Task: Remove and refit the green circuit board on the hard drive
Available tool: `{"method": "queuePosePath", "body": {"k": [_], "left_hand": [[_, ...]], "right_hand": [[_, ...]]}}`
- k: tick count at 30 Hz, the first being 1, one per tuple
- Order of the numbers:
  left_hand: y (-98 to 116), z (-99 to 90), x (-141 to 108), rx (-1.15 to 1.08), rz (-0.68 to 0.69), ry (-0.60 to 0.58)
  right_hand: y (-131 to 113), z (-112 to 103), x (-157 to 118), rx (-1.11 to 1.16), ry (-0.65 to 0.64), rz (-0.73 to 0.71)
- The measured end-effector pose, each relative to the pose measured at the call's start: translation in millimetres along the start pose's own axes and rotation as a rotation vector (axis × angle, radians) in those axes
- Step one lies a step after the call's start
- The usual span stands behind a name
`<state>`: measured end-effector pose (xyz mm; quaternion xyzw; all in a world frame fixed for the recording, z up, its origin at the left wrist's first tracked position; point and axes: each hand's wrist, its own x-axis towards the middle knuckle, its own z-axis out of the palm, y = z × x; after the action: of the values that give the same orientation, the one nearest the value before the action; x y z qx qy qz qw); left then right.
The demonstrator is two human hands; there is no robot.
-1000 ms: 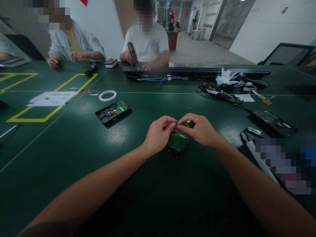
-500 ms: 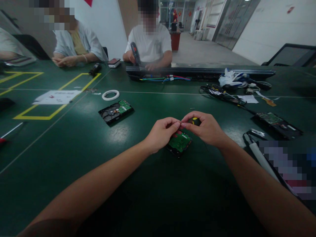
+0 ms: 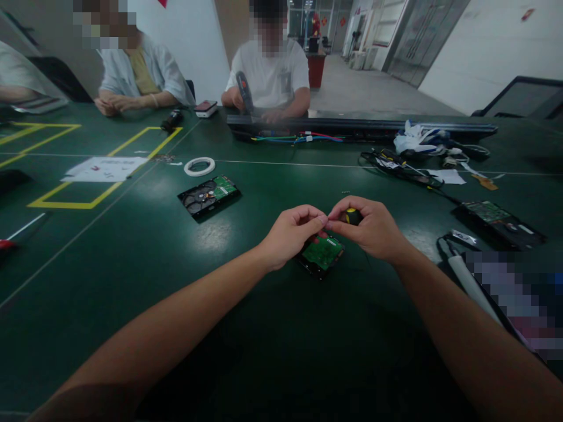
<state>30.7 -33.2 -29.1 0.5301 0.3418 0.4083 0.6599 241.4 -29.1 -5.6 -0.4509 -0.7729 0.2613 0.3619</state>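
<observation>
The left hand (image 3: 294,232), pinched narrow, contents unclear, and right hand (image 3: 377,230), cupping a rounded yellow-and-black handle (image 3: 353,216), seem mid-adjustment beside a rectangular black-and-green circuit-board drive (image 3: 324,254), needing steadiness next.

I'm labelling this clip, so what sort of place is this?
It looks like an office space used for electronics work: hard drives lie on the green table, a person across it holds what seems a power screwdriver, and glass doors stand beyond.
</observation>
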Motion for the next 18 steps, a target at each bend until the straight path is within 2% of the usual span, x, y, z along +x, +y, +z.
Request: {"method": "queuePosePath", "body": {"k": [4, 11, 18], "left_hand": [[-0.7, 1.4, 0.7, -0.034, -0.014, 0.012], [-0.7, 0.9, 1.6, -0.023, -0.044, 0.020], [3.1, 1.6, 0.0, 0.094, 0.036, 0.040]], "right_hand": [[-2.9, 1.4, -0.6, -0.017, 0.020, -0.012], [-4.5, 0.5, -2.1, 0.032, -0.025, 0.022], [-5.4, 1.7, -1.9, 0.029, 0.021, 0.003]]}}
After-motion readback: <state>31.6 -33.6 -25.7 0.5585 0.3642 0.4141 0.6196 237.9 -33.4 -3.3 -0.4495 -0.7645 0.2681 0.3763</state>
